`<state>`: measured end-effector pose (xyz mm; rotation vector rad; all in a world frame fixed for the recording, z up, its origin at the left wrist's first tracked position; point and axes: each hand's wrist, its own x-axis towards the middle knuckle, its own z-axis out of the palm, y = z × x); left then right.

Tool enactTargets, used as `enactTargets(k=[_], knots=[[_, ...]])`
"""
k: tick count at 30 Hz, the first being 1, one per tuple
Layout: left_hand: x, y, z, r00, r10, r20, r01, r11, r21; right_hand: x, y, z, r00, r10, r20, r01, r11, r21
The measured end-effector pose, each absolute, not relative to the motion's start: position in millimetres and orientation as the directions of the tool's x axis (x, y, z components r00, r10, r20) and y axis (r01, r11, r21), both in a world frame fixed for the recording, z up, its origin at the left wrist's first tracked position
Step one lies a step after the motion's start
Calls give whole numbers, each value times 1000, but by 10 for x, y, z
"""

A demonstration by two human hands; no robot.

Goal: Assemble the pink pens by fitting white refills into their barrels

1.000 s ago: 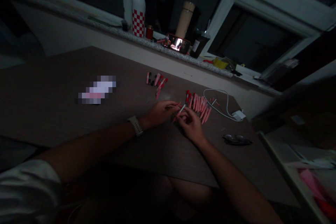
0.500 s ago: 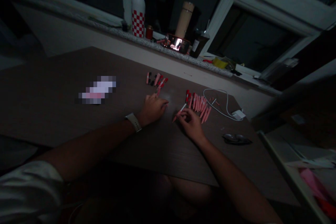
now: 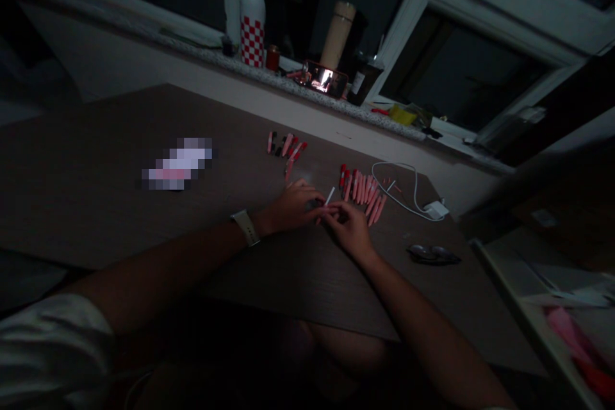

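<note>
Over a dim bench (image 3: 298, 288), a person's right hand (image 3: 350, 229) pinches a slim pink pen (image 3: 329, 196), its white end angled upward, between closed fingers. The left hand (image 3: 298, 206), a pale-banded watch (image 3: 246, 229) at its wrist, meets the right at the pen; whether its curled fingers grip cannot be told in the low light. A row of pink pens (image 3: 361, 187) lies just beyond the right hand, a smaller cluster (image 3: 287, 145) beyond the left, and eyeglasses (image 3: 434, 255) rest farther right.
</note>
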<state>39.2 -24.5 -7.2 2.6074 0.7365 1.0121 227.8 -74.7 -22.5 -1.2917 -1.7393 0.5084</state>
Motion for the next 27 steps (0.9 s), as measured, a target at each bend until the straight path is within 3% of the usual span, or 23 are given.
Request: enactTargets(k=[8,13,17,20,27], knots=[[410,-199,-114,628,528,572,303,-843,445,2276,-717,-306,-32,914,404,452,374,-810],[414,-228,-83,542,632,554,375,-772,514,2294,-714,-250,-25,906,423,512,375,-773],[405,-240,-67,521,645,560,370,-761,533,2454,-662,-169,37,885,464,713,301,-633],[401,-248,-57,528,631,568,350,-771,532,2623,-592,-145,9,867,499,853,254,-456],[419,-254,-73,556,619,554,342,-779,527,2673,-432,-220,-8,863,505,987,90,-137]])
